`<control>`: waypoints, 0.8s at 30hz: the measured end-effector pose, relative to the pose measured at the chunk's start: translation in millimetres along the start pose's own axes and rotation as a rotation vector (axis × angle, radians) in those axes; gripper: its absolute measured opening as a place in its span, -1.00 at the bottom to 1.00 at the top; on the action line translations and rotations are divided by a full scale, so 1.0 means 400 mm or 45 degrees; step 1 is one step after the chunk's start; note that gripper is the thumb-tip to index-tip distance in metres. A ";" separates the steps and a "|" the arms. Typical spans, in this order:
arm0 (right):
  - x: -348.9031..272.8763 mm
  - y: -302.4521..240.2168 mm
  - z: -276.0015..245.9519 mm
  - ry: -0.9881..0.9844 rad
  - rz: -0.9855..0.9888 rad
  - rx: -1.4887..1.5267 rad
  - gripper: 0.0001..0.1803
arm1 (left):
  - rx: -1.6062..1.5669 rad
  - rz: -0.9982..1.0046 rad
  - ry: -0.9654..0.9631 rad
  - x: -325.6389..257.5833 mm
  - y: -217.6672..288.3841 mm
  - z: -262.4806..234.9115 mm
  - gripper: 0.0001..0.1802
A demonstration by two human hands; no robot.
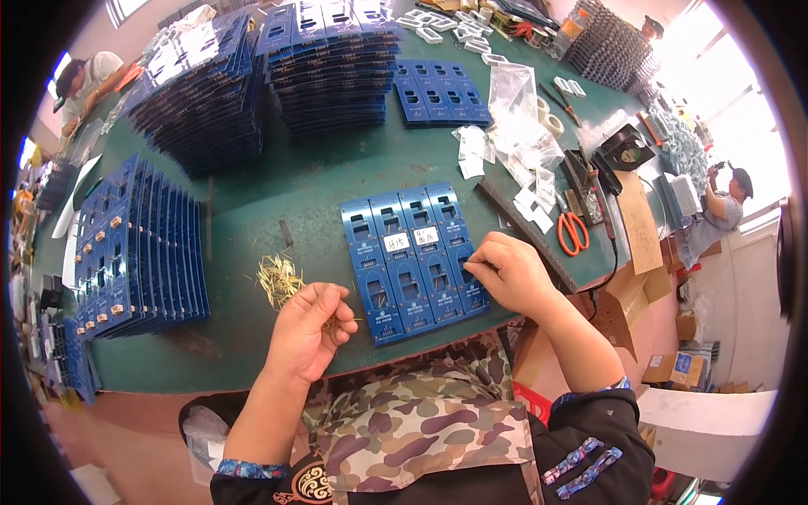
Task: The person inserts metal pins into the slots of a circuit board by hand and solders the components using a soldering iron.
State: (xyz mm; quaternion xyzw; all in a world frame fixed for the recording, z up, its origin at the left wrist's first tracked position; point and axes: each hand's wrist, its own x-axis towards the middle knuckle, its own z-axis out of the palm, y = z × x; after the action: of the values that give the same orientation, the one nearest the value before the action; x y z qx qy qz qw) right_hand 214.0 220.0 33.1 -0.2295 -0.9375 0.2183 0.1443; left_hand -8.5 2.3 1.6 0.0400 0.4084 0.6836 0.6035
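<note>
Blue circuit panel [414, 261] under right hand [510, 271]

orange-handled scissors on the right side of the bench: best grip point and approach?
Probably take the orange-handled scissors by the handle loops, coming from above on the near side. They lie flat on the green table, loops toward the person, blades pointing away among the clutter.

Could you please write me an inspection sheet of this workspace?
Surface: green table, crowded.
Job's things: blue circuit panel at the front edge; loose gold pins beside it.
Clutter: blue board stacks, plastic bags, tape rolls, orange scissors.
Hands: left hand pinches pins; right hand presses fingertips on the panel.
Cables: black cord at the right edge.
Surroundings: other people, cardboard boxes.
</note>
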 end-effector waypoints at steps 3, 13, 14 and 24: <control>-0.005 -0.006 -0.001 -0.002 -0.020 0.034 -0.89 | -0.012 0.008 -0.011 -0.001 -0.002 -0.007 -0.83; -0.037 -0.013 -0.003 0.057 -0.236 -0.100 -0.86 | -0.027 -0.019 0.038 -0.007 0.010 0.000 -0.79; -0.036 -0.021 -0.004 0.038 -0.219 -0.155 -0.86 | -0.039 -0.035 0.028 -0.006 0.010 0.002 -0.79; 0.022 -0.106 0.018 0.106 -0.315 0.135 -0.81 | -0.075 -0.074 -0.060 0.002 0.001 0.008 -0.82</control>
State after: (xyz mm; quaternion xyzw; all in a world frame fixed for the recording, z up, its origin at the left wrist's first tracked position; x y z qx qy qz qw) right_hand 188.3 187.9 48.6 -0.1130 -0.9390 0.2383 0.2209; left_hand -7.5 4.5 3.7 0.0264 0.3750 0.6763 0.6335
